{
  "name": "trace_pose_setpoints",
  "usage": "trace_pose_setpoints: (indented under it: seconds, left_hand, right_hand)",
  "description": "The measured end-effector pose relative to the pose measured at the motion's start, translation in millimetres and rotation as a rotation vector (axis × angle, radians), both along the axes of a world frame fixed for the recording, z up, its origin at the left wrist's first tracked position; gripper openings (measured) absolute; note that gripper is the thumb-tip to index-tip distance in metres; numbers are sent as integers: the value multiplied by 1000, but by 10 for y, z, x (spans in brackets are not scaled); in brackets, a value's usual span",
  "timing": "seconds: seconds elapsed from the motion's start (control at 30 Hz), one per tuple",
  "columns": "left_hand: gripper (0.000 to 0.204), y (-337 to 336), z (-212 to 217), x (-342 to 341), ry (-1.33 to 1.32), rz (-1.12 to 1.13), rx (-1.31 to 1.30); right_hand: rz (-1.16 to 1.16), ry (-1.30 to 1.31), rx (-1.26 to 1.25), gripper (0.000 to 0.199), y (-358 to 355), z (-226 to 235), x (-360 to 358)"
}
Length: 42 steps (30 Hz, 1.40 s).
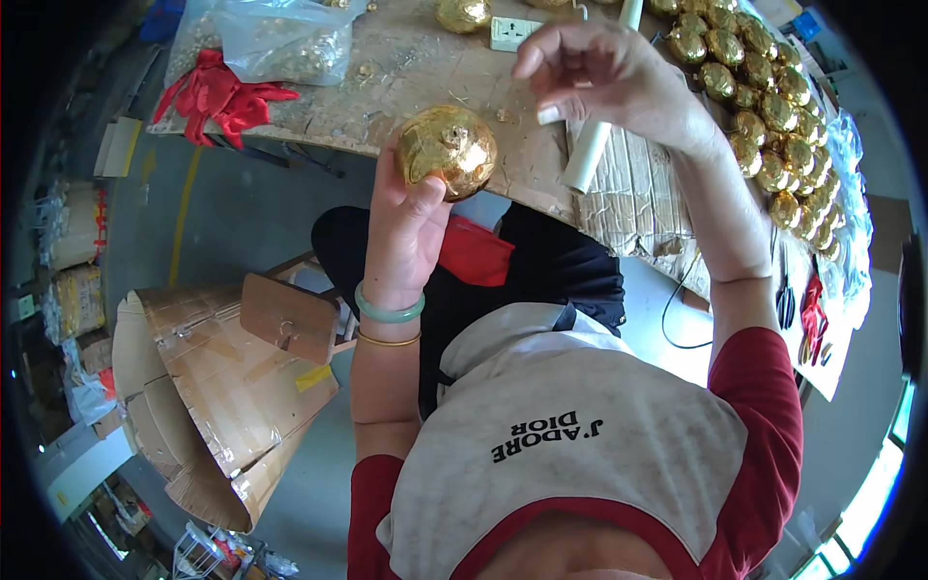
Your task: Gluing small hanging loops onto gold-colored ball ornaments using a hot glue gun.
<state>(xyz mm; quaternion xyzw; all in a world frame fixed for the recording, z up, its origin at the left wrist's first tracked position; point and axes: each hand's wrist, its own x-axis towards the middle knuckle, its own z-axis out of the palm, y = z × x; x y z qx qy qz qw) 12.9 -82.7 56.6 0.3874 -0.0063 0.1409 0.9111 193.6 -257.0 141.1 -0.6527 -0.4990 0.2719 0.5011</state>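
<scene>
A shiny gold foil-covered ball (459, 145) rests in my left hand (411, 208), its thumb pressed on the near side and the fingers mostly hidden behind it. The ball is held up by the table's near edge, its wrinkled, small-tipped top showing. To the right, my right hand (614, 82) is raised over the table with fingers curved and thumb apart from them. Nothing shows between its fingertips. Beneath that hand, a pale tube (590, 159) lies on the worn wooden table (338, 111).
Several gold balls (773, 106) crowd the table's right side. A white power socket (512, 34) sits at the back. Far left are a clear plastic bag (290, 43) and red ribbons (217, 101). A cardboard box (217, 387) stands on the floor at left.
</scene>
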Motion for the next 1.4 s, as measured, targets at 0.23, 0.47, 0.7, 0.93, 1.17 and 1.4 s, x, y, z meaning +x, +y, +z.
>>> trace_pose_setpoints:
  seconds: [0.23,0.47,0.7,0.93,1.17,1.4]
  left_hand:
    - [70,-9,49,57,-53,-30,75]
    - [79,-144,-2,-62,-6,50,244]
    - [80,-194,-108,-92,21,13,245]
    - [80,-316,-90,163,68,-126,228]
    - [68,-108,-96,73,212,26,419]
    - [51,241,-352,-99,393,127,436]
  right_hand:
    - [21,38,67,22,175,-4,-311]
    - [56,-70,160,16,112,-45,-367]
    - [-36,-125,80,37,62,-211,-374]
    - [-160,-354,134,90,-109,-595,-477]
    - [-891,-298,-187,83,-1522,-187,157]
    - [-1527,-1071,-527,81,-3530,-66,1344]
